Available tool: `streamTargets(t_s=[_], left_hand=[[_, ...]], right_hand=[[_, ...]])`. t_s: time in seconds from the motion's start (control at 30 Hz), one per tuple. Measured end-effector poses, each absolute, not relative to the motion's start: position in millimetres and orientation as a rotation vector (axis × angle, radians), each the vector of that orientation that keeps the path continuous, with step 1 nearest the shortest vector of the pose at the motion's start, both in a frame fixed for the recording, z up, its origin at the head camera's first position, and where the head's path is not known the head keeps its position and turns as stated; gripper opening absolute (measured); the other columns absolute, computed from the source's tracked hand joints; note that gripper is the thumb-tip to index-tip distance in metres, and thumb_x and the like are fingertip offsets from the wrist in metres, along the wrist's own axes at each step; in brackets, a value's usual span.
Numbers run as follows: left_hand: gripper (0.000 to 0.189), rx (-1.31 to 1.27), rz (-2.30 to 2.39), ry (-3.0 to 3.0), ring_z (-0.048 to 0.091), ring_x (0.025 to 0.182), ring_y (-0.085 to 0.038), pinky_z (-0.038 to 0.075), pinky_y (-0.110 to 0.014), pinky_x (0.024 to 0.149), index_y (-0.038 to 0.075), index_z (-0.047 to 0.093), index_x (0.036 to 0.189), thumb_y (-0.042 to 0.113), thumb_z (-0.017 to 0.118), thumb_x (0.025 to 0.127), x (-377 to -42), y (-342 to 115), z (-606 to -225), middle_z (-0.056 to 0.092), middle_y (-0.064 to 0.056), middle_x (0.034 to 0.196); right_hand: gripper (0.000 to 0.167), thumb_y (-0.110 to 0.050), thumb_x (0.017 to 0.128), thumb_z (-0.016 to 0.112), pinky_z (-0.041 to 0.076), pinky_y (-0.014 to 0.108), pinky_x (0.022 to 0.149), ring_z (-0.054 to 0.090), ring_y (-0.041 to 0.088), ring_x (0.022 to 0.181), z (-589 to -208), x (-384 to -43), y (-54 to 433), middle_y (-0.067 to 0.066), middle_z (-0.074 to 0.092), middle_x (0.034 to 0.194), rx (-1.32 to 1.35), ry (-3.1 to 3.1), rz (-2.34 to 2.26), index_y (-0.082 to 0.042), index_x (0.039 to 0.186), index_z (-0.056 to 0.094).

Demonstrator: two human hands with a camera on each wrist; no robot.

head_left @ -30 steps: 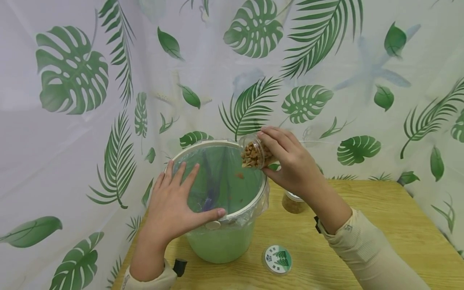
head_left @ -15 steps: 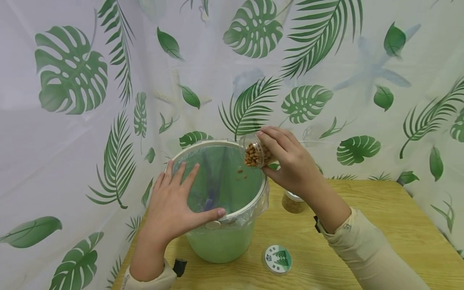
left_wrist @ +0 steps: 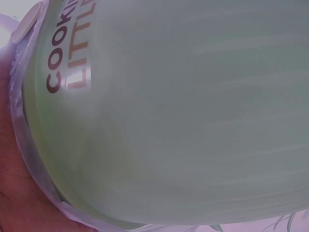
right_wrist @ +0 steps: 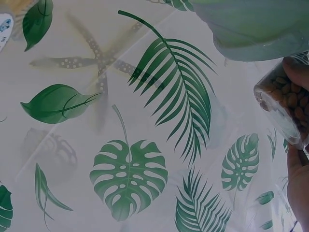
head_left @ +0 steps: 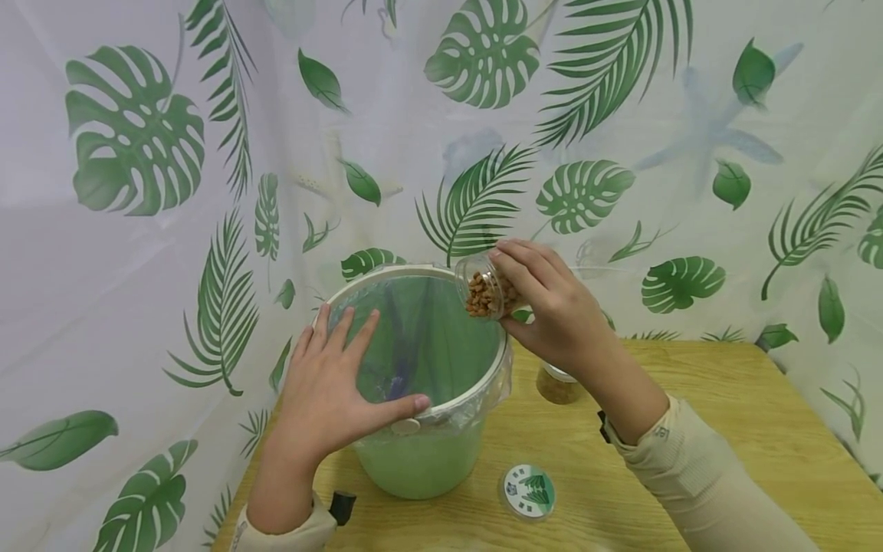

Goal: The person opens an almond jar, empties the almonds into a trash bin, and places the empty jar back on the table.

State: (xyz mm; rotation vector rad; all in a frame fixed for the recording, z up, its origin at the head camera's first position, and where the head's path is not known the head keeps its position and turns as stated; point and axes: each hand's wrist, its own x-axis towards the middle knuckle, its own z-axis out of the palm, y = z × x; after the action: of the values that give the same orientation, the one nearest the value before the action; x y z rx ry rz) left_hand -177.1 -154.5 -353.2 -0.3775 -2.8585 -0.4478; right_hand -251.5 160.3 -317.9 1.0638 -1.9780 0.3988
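A pale green bin (head_left: 421, 464) with a white rim and a clear plastic liner stands on the table. My left hand (head_left: 327, 391) lies spread over the bin's near-left rim, fingers straight and thumb along the front edge. In the left wrist view the bin's lettered wall (left_wrist: 169, 121) fills the picture. My right hand (head_left: 552, 303) grips a small clear jar (head_left: 462, 268), tipped sideways over the bin's right rim. Brown pellets (head_left: 480, 297) are heaped inside at its mouth. The right wrist view shows the jar (right_wrist: 277, 108) at the right edge, between fingers and thumb.
A round lid (head_left: 527, 492) with a green leaf label lies on the wooden table (head_left: 690, 445), in front of the bin. Behind my right forearm stands a second jar (head_left: 559, 387) with brown contents. A leaf-print curtain (head_left: 607, 115) rises behind the table.
Several brown pellets fell from the jar into the bin; none are in the air now. The pellets at the jar's mouth have shifted lower. Both hands stay in place.
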Motion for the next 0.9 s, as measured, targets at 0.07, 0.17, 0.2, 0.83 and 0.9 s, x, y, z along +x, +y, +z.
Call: streamTargets(t_s=[0.07, 0.17, 0.2, 0.83, 0.9], left_hand=[[0.125, -0.377, -0.452, -2.857, -0.002, 0.166, -0.041, 0.011, -0.068, 0.13, 0.031, 0.022, 0.171, 0.1, 0.056, 0.073, -177.1, -154.7, -353.2, 0.024, -0.017, 0.176], [0.125, -0.372, -0.454, -2.861, -0.002, 0.166, -0.04, 0.01, -0.067, 0.131, 0.031, 0.022, 0.171, 0.101, 0.056, 0.072, -177.0, -154.6, -353.0, 0.023, -0.016, 0.176], [0.126, -0.371, -0.453, -2.862, -0.003, 0.166, -0.04, 0.01, -0.067, 0.131, 0.031, 0.022, 0.171, 0.101, 0.055, 0.072, -177.0, -154.7, -352.9, 0.023, -0.016, 0.176], [0.123, -0.371, -0.453, -2.87, -0.001, 0.166, -0.04, 0.011, -0.068, 0.13, 0.032, 0.022, 0.171, 0.099, 0.056, 0.074, -177.2, -153.6, -353.0, 0.024, -0.016, 0.176], [0.124, -0.372, -0.449, -2.871, -0.001, 0.166, -0.04, 0.011, -0.069, 0.13, 0.032, 0.022, 0.171, 0.099, 0.056, 0.073, -176.9, -153.4, -352.9, 0.024, -0.016, 0.176]], right_hand=[[0.088, 0.005, 0.067, 0.098, 0.055, 0.052, 0.108, 0.056, 0.044, 0.136, -317.8, -251.7, 160.3, 0.026, 0.061, 0.143, 1.066, -1.973, 0.398, 0.006, 0.146, 0.058], [0.087, 0.005, 0.067, 0.097, 0.054, 0.051, 0.11, 0.056, 0.043, 0.136, -317.7, -251.4, 160.6, 0.026, 0.061, 0.143, 1.065, -1.973, 0.4, 0.006, 0.145, 0.058], [0.087, 0.004, 0.067, 0.097, 0.053, 0.051, 0.11, 0.055, 0.043, 0.137, -317.7, -251.3, 160.6, 0.025, 0.061, 0.143, 1.064, -1.976, 0.4, 0.005, 0.145, 0.058], [0.084, 0.007, 0.068, 0.096, 0.052, 0.052, 0.111, 0.056, 0.046, 0.136, -319.1, -252.5, 159.9, 0.027, 0.06, 0.144, 1.078, -1.948, 0.409, 0.007, 0.143, 0.059], [0.084, 0.007, 0.068, 0.096, 0.052, 0.051, 0.112, 0.056, 0.046, 0.137, -319.2, -252.5, 159.9, 0.027, 0.06, 0.144, 1.074, -1.948, 0.41, 0.006, 0.143, 0.058]])
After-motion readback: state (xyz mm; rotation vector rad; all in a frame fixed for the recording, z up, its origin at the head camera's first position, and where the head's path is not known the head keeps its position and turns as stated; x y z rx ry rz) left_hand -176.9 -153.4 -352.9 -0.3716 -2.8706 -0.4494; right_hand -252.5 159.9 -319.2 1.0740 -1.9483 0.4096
